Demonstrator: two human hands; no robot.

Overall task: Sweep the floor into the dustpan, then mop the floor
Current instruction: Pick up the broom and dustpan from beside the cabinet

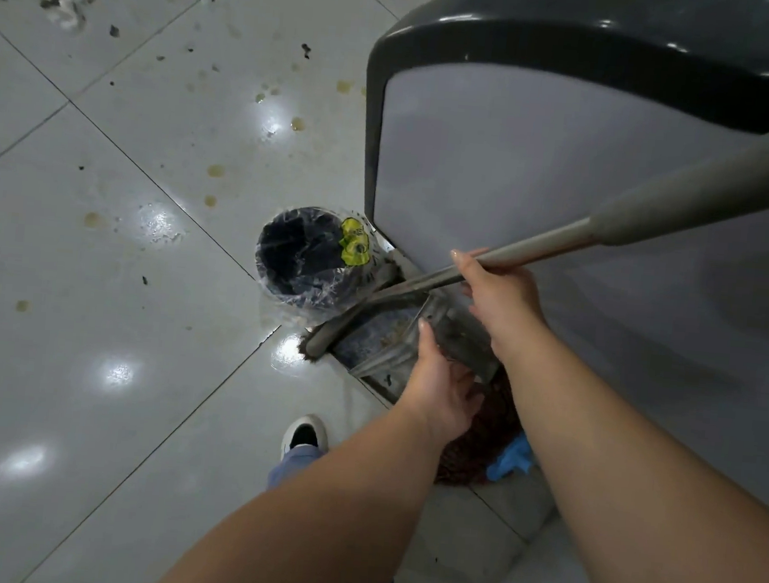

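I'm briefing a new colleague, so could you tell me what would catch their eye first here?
The right hand grips a long grey broom handle running diagonally in from the right, while the left hand holds the metal dustpan below it. Beside them stands a dark, bag-lined bin, and stains and debris dot the glossy tiles at upper left.

Broom handle cut by right edge; mop head partly behind forearms

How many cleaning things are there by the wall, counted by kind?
Broom, held by the right hand: 1
Dustpan, held by the left hand: 1
Mop, reddish strands on the floor: 1
Bin with a plastic liner: 1
Total: 4
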